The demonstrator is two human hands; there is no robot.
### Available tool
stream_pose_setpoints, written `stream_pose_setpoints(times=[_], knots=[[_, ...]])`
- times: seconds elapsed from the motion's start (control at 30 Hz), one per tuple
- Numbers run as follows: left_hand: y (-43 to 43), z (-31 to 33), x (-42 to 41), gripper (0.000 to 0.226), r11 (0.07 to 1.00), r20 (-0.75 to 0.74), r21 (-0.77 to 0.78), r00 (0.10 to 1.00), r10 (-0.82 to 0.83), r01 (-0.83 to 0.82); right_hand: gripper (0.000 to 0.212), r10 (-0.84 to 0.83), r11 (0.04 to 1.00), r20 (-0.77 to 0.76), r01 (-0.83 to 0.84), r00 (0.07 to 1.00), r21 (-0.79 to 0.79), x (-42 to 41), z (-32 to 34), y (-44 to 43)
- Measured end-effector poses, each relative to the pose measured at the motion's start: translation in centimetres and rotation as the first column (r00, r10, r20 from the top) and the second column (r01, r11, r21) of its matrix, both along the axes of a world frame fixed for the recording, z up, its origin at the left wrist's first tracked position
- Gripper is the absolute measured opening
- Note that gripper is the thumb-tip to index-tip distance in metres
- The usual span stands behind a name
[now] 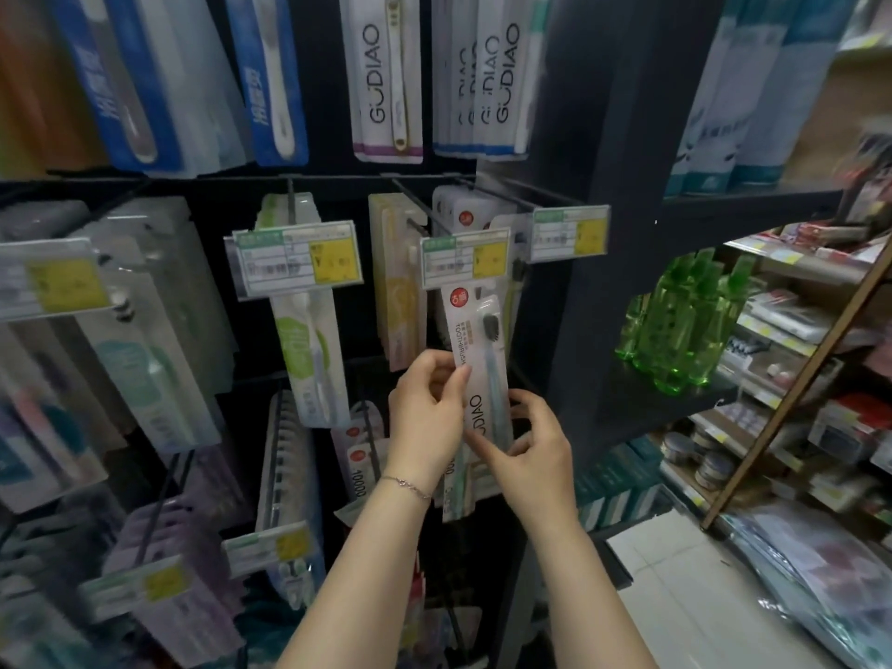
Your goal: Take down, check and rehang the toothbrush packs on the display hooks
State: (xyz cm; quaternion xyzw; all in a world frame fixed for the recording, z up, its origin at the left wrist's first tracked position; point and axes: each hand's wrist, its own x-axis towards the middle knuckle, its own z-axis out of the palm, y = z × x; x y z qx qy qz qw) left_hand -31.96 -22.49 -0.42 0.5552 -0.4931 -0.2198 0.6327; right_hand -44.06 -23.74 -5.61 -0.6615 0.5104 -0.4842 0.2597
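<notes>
The long white card toothbrush pack (478, 350) is showing black lettering, a red round badge and a black-bristled, pale blue brush; the rectangular plastic price tag (466, 257) is showing green, white and yellow.

Arms: 2 bare forearms rise from the bottom edge and lean toward each other at the hands.
Left arm: comes up from the lower centre, slanted to the right; a thin bracelet (405, 486) sits at the wrist.
Left hand (425, 417): its back faces the camera; the thumb and curled fingers pinch the left edge of a toothbrush pack (482, 340).
Right arm: comes up from the lower right, slanted to the left.
Right hand (538, 456): a little lower than the left; the thumb lies on the front of the same pack and the fingers curl round its right edge.
Hands: near each other, with only the pack between them.
</notes>
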Motion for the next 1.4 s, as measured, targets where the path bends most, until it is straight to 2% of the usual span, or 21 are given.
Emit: stream_pose_setpoints(times=[0.17,0.43,0.6,0.87,1.03,1.17,1.4], knots=[[-2.3,0.6,-0.2,0.019,0.998,0.016,0.012,0.998,0.055,-0.055,0.043,-0.034,0.999,0.019,0.034,0.999,-0.031,0.5,-0.1,-2.2],[-4.6,1.4,-0.5,0.009,0.996,0.084,-0.087,0.996,0.039,-0.032,0.066,-0.091,0.993,-0.048,0.087,0.995,-0.077,1.0,1.5,-3.9],[-5.5,2.2,-1.1,0.010,0.995,0.080,-0.102,0.997,0.010,-0.002,0.058,-0.149,0.984,0.018,0.150,0.989,-0.099,1.1,2.3,-4.6],[-6.1,2.6,-1.4,0.011,0.991,0.087,-0.129,0.996,-0.006,0.017,0.057,-0.168,0.981,0.010,0.168,0.986,-0.094,0.7,2.9,-5.2],[-5.8,3.1,-2.1,0.023,0.983,0.112,-0.175,0.993,-0.040,0.059,0.055,-0.171,0.983,0.016,0.172,0.985,-0.066,1.0,3.2,-5.0],[-6.2,2.8,-2.3,0.013,0.987,0.127,-0.158,0.992,-0.006,0.026,0.051,-0.169,0.985,-0.028,0.168,0.985,-0.021,0.8,3.3,-5.0],[-6.6,3.2,-2.2,0.011,0.987,0.191,-0.157,0.980,0.055,-0.025,0.047,-0.136,0.991,-0.130,0.132,0.982,-0.033,1.1,4.0,-6.0]])
